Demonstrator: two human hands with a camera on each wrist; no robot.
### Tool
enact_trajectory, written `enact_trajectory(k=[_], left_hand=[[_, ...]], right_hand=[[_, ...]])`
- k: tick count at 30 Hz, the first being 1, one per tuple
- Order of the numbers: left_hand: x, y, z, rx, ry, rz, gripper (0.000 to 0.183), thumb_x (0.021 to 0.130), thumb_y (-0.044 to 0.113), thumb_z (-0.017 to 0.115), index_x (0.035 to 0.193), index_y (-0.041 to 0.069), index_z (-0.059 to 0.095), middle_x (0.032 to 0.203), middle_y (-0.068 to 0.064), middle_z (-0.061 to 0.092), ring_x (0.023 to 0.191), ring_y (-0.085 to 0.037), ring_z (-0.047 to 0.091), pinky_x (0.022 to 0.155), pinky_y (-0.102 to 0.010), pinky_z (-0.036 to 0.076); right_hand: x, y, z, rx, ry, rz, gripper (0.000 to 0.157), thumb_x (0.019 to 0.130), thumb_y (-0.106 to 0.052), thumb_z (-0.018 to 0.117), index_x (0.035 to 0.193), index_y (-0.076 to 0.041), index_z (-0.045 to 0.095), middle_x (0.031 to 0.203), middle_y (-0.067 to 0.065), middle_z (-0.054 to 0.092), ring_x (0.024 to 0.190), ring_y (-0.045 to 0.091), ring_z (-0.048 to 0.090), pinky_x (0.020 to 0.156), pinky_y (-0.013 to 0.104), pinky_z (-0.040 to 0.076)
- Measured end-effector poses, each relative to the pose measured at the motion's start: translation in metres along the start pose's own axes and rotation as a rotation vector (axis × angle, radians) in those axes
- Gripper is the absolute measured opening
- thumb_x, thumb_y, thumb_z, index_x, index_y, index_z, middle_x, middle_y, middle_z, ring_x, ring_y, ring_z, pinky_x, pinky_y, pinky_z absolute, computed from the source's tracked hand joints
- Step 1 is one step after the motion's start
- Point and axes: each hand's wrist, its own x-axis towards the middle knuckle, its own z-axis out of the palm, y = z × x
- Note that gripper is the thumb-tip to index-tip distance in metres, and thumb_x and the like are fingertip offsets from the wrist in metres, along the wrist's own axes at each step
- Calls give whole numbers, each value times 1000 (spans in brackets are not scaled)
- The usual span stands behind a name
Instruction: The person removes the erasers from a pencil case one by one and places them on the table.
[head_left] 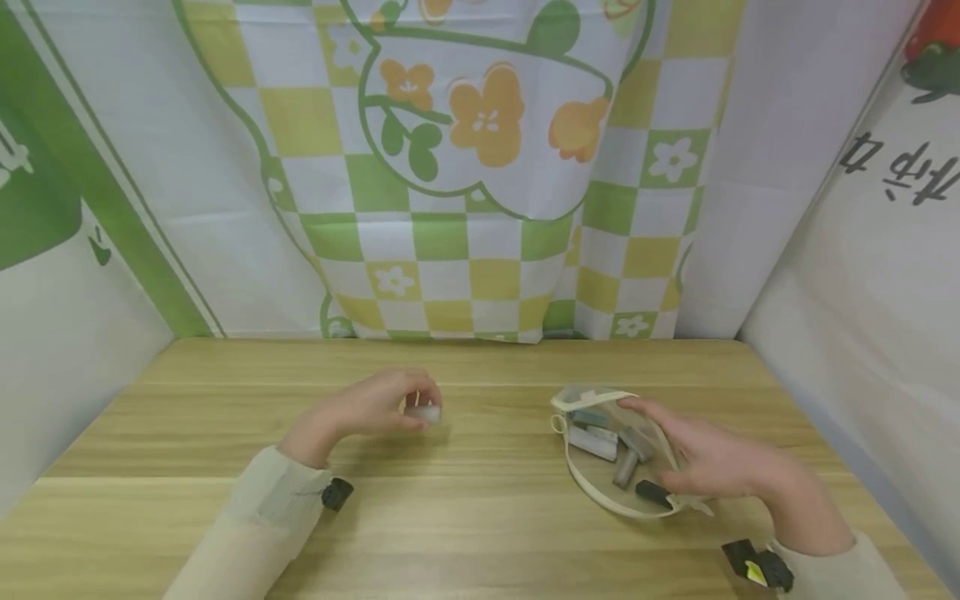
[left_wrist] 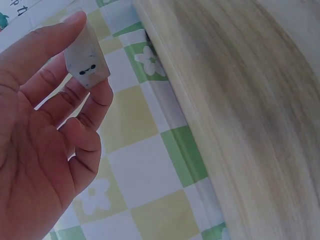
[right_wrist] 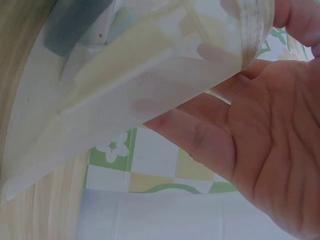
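Block (left_wrist: pixel 89 59): left of pouch (head_left: pixel 606 500), left hand (head_left: pixel 378 408) pinching; likely light; hold sides.
Pouch: right hand (head_left: pixel 717 458) grips edge; likely limp.

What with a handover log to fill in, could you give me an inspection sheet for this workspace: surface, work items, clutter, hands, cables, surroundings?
Surface: wooden table, light grain.
Work items: small white block with dark marks; see-through pouch with cream trim, holding small white, grey and black pieces.
Clutter: nothing seen.
Hands: left hand pinches the block; right hand holds the pouch at its side; a black device sits at each wrist.
Cables: nothing seen.
Surroundings: checked, flowered curtain behind the table; pale sheeting on both sides.
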Motion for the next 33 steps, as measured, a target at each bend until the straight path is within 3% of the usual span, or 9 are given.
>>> enact_trajectory(k=[1,5,8,13,19,23,26,33], left_hand=[[1,0,0,3,-1,-2,21,83,5,74,103,9,68,93,2,64,84,-9,56,75,-26,50],[3,-2,4,-7,-17,2,21,83,6,74,103,9,69,94,1,64,84,-9,56,75,-26,50],[4,-3,8,-21,-30,1,20,84,7,75,103,9,69,95,1,63,85,-9,56,76,-27,50],[7,-5,12,-21,-36,-5,20,84,8,74,103,10,69,95,2,63,85,-9,55,76,-26,49],[10,-6,14,-17,-61,-23,20,84,10,75,103,11,68,93,3,62,84,-9,55,76,-26,47],[13,-5,15,-27,-89,-44,19,84,11,76,102,12,68,92,3,62,83,-10,54,75,-26,47],[15,-4,16,-45,-120,-65,18,85,11,76,101,13,68,91,3,63,82,-10,54,75,-26,47],[17,-3,16,-72,-152,-87,17,84,10,77,98,12,68,90,3,62,82,-10,52,74,-26,45]], right_hand=[[0,0,0,3,-2,6,88,85,-13,71,156,-11,19,156,28,30,87,15,58,93,45,48],[0,-1,0,24,3,3,88,84,-11,71,156,-10,19,157,28,28,114,30,56,102,58,43],[1,-1,-1,41,0,-2,88,84,-10,71,156,-9,19,158,30,26,123,36,50,104,63,39],[1,-1,-2,40,-21,13,90,84,-10,70,157,-11,17,158,29,25,98,22,58,95,48,47],[2,-1,-3,29,-30,23,89,85,-9,69,157,-12,16,158,28,26,72,8,55,85,35,46],[2,-1,-2,17,-12,21,89,84,-9,69,157,-12,17,158,27,27,88,16,59,90,41,47],[2,0,-2,5,2,14,89,83,-9,71,156,-11,19,158,27,28,105,24,55,95,47,47],[0,1,0,-15,14,16,90,84,-12,71,156,-11,19,156,27,32,98,20,57,95,48,48]])
